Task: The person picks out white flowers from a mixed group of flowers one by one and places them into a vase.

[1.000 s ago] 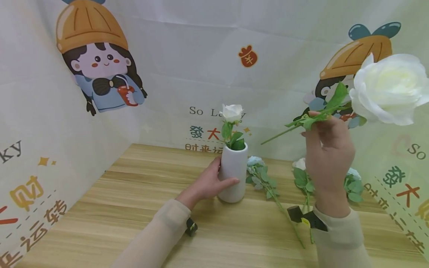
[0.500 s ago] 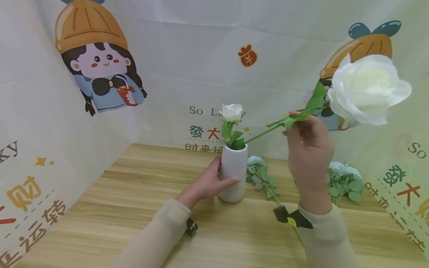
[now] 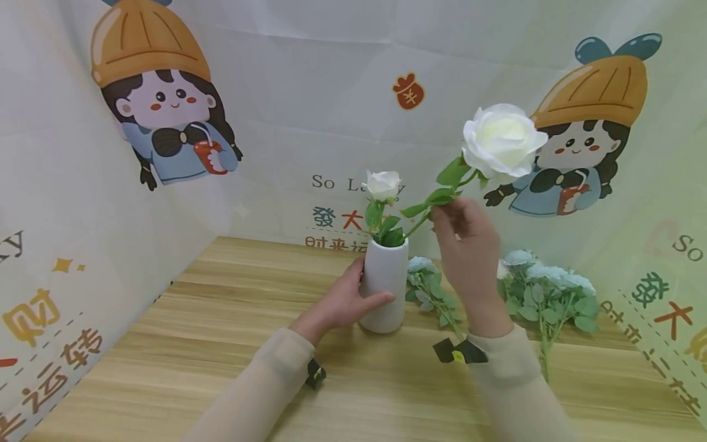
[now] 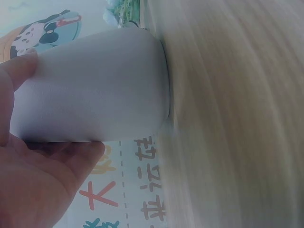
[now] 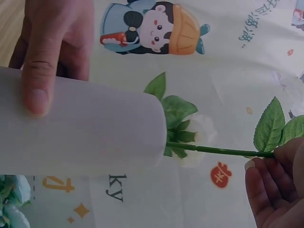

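A white vase (image 3: pixel 385 285) stands upright on the table, steadied by my left hand (image 3: pixel 349 301). The thumb lies across its front and the fingers go round its side, as the left wrist view also shows. One white rose (image 3: pixel 382 186) with green leaves stands in the vase. My right hand (image 3: pixel 469 245) pinches the green stem (image 5: pixel 218 150) of a larger-looking white rose (image 3: pixel 504 142) between thumb and fingers. That stem slants down into the vase mouth beside the first rose; its lower end is hidden inside. The bloom leans up and to the right.
Right of the vase lies a pale blue flower stem (image 3: pixel 433 288), partly behind the right wrist. More pale blue flowers (image 3: pixel 552 282) lie farther right on the wooden table (image 3: pixel 221 344). A printed cloth backdrop (image 3: pixel 309 110) rises behind the table and at both sides.
My right hand has moved left and slightly down with the white rose, bringing its stem from beside the vase into the mouth. The left hand has stayed on the vase.
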`<state>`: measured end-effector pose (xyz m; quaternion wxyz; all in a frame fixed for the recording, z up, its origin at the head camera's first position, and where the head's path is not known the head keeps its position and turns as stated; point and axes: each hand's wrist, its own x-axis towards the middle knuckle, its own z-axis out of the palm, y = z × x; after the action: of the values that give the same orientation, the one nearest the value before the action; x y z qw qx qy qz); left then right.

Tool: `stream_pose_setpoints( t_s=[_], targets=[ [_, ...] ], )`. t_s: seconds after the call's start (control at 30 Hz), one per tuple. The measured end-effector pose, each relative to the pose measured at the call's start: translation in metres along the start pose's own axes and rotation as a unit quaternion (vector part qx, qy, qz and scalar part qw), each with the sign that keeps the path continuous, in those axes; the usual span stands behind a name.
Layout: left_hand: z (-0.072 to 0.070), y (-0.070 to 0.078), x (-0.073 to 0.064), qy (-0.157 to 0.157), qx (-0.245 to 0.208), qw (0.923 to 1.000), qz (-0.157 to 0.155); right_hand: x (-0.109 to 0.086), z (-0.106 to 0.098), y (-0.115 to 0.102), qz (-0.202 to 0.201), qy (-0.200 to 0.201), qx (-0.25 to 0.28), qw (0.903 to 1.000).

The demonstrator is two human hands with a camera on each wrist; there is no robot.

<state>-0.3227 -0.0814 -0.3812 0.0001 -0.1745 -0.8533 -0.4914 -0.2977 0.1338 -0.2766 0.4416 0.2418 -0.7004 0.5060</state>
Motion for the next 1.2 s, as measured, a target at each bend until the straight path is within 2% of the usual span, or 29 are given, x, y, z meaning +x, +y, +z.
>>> stream_pose_setpoints(
  t_s=[0.17, 0.27, 0.5, 0.7, 1.0, 1.07, 1.2],
  targets=[
    [0.001, 0.000, 0.000, 0.003, 0.005, 1.0000, 0.007, -0.006, 0.009, 0.005, 0.056, -0.045, -0.048, 0.9963],
    [0.001, 0.000, 0.001, 0.006, 0.007, 0.9999, 0.011, -0.010, 0.014, 0.008, 0.074, -0.065, -0.055, 0.9936],
    [0.001, 0.000, 0.001, 0.006, 0.007, 0.9998, 0.019, -0.015, 0.023, 0.015, 0.058, -0.071, -0.076, 0.9929],
    [0.001, -0.001, 0.001, 0.008, 0.007, 0.9997, 0.020, -0.015, 0.024, 0.018, 0.071, -0.090, -0.095, 0.9889],
    [0.001, -0.003, 0.002, 0.004, 0.011, 0.9996, 0.027, -0.015, 0.024, 0.021, 0.128, -0.185, -0.129, 0.9658],
    [0.001, -0.003, 0.001, 0.003, 0.010, 0.9996, 0.027, -0.015, 0.023, 0.019, 0.135, -0.182, -0.121, 0.9665],
    [0.000, -0.001, 0.001, 0.002, 0.007, 0.9997, 0.024, -0.012, 0.021, 0.015, 0.133, -0.148, -0.095, 0.9755]
  ],
)
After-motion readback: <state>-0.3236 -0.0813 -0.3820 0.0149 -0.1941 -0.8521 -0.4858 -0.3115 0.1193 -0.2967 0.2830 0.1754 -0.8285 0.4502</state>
